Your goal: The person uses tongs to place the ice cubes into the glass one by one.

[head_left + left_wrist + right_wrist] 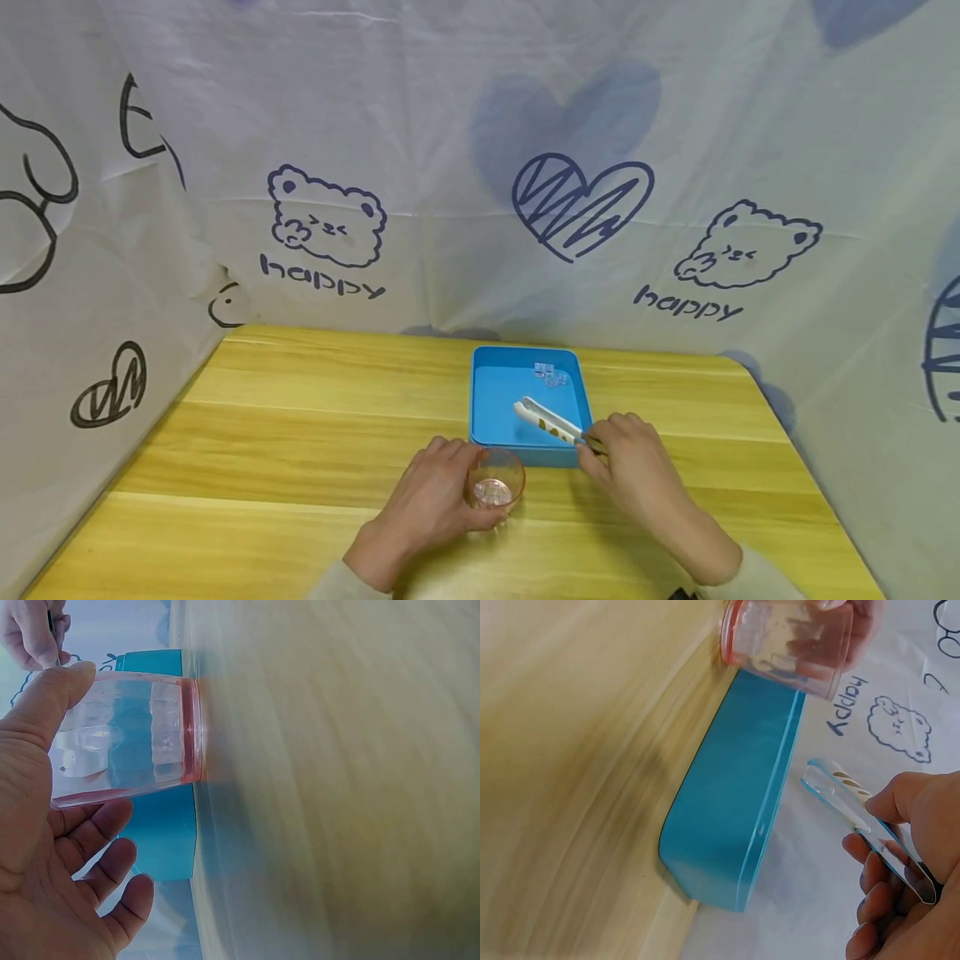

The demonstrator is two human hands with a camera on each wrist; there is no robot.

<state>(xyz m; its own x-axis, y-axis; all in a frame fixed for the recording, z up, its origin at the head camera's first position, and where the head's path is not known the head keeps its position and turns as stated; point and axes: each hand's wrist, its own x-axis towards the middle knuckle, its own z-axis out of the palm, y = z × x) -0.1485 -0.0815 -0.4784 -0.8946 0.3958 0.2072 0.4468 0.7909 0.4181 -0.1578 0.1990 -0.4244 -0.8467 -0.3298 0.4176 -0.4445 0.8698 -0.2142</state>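
My left hand [435, 492] grips a clear, pink-tinted cup [513, 477] between thumb and fingers, upright on the table at the tray's near left corner. Its thick pink base [192, 731] shows in the left wrist view. My right hand [633, 462] holds a pair of white-tipped tongs [551, 423] by the handle end, their tips above the blue tray [495, 404]. Whether the tips hold anything, I cannot tell. Several clear cubes [545, 371] lie in the tray's far right part. The tray's near wall [720, 780] fills the middle of the right wrist view.
The wood-grain table [300, 417] spreads out on both sides of the tray. Behind it and along both sides hangs a pale cloth [442, 167] printed with hearts, bears and writing. The tray stands near the table's back edge.
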